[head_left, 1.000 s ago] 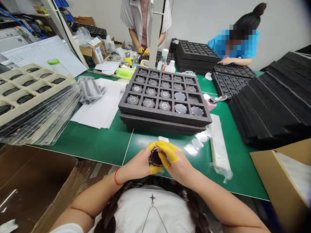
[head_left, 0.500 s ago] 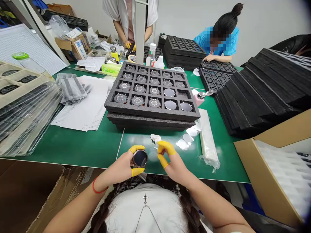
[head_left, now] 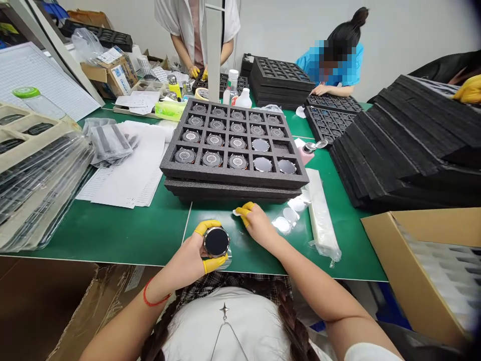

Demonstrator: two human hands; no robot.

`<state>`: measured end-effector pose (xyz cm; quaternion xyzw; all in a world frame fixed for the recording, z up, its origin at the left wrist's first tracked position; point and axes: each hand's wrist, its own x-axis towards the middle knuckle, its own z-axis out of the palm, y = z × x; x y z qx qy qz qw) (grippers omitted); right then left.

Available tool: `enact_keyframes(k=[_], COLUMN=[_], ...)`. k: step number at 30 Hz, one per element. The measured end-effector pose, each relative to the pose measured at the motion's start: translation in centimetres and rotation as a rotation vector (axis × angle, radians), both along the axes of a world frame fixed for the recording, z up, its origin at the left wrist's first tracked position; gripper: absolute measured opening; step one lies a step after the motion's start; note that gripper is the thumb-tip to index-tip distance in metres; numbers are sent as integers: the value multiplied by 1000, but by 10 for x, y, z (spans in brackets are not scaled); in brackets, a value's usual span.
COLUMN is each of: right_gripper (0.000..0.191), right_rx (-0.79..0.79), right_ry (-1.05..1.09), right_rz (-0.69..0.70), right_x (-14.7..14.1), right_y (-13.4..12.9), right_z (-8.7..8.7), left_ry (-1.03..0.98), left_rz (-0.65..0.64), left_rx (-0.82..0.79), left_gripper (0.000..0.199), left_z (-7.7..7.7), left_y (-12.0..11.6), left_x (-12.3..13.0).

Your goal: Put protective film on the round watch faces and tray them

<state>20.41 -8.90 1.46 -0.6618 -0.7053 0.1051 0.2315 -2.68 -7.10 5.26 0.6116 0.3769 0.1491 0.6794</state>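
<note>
My left hand (head_left: 195,255), with yellow finger cots, holds a round watch body (head_left: 216,241) with a dark glass face just above the table's near edge. My right hand (head_left: 255,223) reaches forward onto the green mat, its yellow-tipped fingers resting on a small white scrap (head_left: 237,212) in front of the foam tray. The black foam tray (head_left: 229,175) holds several round watch bodies in square pockets; one pocket at the right is empty.
Round clear film pieces (head_left: 289,218) and a long plastic-wrapped strip (head_left: 321,215) lie to the right. Black foam sheets (head_left: 406,145) are stacked at right, a cardboard box (head_left: 421,271) near right, papers (head_left: 128,170) and plastic trays (head_left: 33,175) left. Two other people work across the table.
My right hand left the watch body and moved forward to the white scrap on the mat. My left hand kept holding the watch body, now face up.
</note>
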Motion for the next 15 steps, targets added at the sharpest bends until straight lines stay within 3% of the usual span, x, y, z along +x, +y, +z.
enact_keyframes(k=[4,6,11,15], right_gripper=[31,33,33,31], right_rx=[227,344,447,460], right_ry=[160,140,-20,-66], right_rz=[124,228,334,410], right_x=[-7,-18,-45,-47], right_y=[-21,-30,-42,-51], right_z=[41,55,59,57], left_ry=[-42,-79,-134,-104], left_rz=[0,-36,-72,-61], left_rx=[33,32,44,65], left_gripper=[58,57,56,59], left_z=[5,8,7,5], left_y=[-1,-1,-1,1], left_x=[6,11,15,10])
